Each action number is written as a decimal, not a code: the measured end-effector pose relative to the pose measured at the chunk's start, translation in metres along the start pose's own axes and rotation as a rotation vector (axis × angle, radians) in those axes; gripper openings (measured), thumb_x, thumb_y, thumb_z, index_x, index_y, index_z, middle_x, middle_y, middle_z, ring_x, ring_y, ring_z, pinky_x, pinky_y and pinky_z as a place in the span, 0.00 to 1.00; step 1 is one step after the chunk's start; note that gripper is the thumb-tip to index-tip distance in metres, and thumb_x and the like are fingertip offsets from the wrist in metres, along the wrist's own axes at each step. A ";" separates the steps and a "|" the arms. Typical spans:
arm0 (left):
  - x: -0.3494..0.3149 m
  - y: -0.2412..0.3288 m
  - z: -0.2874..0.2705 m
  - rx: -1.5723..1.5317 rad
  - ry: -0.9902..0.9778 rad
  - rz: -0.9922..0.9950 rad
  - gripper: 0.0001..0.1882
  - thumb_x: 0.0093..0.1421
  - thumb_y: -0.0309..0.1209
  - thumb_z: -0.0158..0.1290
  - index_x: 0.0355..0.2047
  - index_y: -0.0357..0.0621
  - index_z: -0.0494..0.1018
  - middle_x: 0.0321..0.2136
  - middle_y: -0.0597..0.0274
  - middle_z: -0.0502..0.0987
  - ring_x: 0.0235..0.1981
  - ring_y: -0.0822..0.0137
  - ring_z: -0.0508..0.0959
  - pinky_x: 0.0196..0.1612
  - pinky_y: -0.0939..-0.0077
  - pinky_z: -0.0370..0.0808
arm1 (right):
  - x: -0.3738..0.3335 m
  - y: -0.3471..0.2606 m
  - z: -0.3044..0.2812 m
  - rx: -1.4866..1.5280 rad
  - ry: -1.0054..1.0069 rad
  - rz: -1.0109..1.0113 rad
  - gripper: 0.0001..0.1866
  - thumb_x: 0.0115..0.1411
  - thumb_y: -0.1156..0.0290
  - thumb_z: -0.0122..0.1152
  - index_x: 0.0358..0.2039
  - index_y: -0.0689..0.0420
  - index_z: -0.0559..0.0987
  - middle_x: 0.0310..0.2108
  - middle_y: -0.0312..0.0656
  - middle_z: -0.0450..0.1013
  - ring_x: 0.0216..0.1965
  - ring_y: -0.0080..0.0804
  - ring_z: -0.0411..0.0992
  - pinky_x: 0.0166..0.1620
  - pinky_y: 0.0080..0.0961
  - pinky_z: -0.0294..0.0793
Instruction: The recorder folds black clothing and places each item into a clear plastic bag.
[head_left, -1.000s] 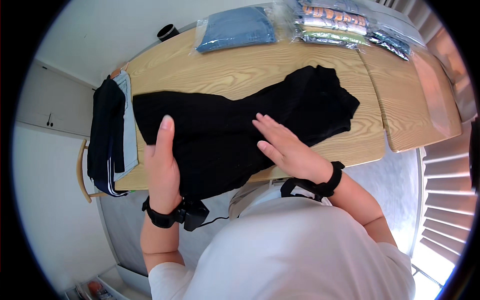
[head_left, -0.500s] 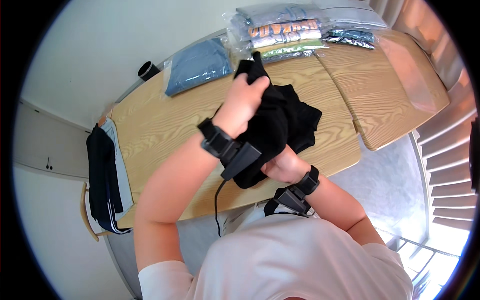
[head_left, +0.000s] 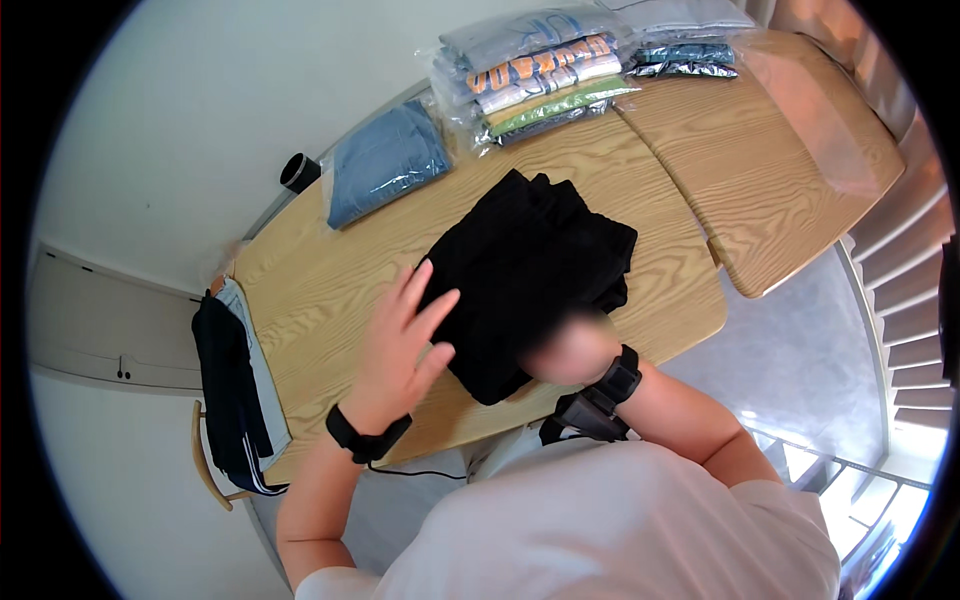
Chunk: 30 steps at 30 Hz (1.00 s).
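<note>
A folded black garment (head_left: 530, 255), with a gathered edge at its right side, lies in a loose bundle on the wooden table (head_left: 330, 300). My left hand (head_left: 400, 345) is open at its left edge, fingers spread; the fingertips are by the cloth, and whether they touch it I cannot tell. At the near right edge of the garment is my right hand (head_left: 572, 350), smeared so that its fingers do not show. Black straps with small devices sit on both wrists.
Along the far side lie a bagged blue garment (head_left: 390, 160), a stack of bagged clothes (head_left: 545, 75) and more flat packages (head_left: 685, 60). A black cup (head_left: 299, 172) stands by the wall. Dark clothing (head_left: 225, 370) hangs over a chair on the left. A second tabletop (head_left: 770, 160) adjoins at the right.
My left hand has let go of the black garment's raised far part and moved left and nearer. That part now lies folded down on the bundle. My right hand stays at the near edge.
</note>
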<state>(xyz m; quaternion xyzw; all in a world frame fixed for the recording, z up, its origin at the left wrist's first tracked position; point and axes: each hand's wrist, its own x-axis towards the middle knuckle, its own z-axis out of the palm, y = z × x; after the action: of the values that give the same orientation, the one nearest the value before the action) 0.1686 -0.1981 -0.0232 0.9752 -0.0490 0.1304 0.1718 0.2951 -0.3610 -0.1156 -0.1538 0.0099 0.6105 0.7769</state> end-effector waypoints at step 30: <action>0.028 0.003 0.051 0.148 -0.312 -0.046 0.30 0.61 0.48 0.45 0.63 0.61 0.57 0.67 0.54 0.46 0.66 0.43 0.45 0.60 0.33 0.46 | -0.053 -0.102 0.027 -0.839 0.523 -0.022 0.22 0.61 0.55 0.54 0.45 0.61 0.70 0.36 0.46 0.74 0.36 0.37 0.77 0.35 0.22 0.77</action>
<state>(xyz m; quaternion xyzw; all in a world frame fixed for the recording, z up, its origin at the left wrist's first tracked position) 0.2067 -0.2200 -0.0607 0.9945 -0.0430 -0.0233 0.0927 0.3739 -0.4259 -0.0563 -0.6016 -0.0436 0.4945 0.6259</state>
